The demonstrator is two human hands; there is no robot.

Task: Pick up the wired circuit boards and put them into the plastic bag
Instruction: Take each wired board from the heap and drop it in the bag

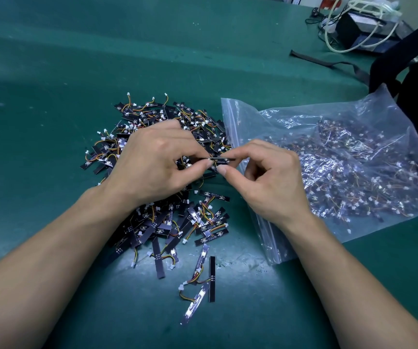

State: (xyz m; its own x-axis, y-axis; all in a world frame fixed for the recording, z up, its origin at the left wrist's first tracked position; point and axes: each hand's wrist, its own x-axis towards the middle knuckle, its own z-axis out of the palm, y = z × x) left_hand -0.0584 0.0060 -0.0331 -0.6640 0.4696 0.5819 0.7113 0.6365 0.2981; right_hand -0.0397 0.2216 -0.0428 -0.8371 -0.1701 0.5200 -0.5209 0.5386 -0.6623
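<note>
Green mat [51, 71] covers the whole bench, nothing much on the far left of it. Moving in, you hit the big heap of wired circuit boards [157, 227], little black strips with orange and yellow leads and white plugs, all tangled. A few strays [211, 278] lie loose on the near side of the heap.

Over the heap, the left hand [152, 162] is curled with thumb and fingertips pinching one board [221, 160] by its end. The right hand [270, 182] pinches the other end of that same strip, its remaining fingers tucked in. So both hands are on a single piece, held just above the pile and right at the mouth of the plastic bag [354, 152].

Looks to me like the pick is done and it's mid-handover. The next move would be to free the lead from its neighbours, then slide the strip past the zip strip [230, 122], which lies flat, so the opening probably needs lifting first. The bag already holds a lot of boards, but plenty are still outside.

Far right at the back there's a black box [361, 28] with white cables [338, 21] looped on it.

Writing-wise: small white marks on the boards, too tiny to read. No brand or label I can make out on the bag.
</note>
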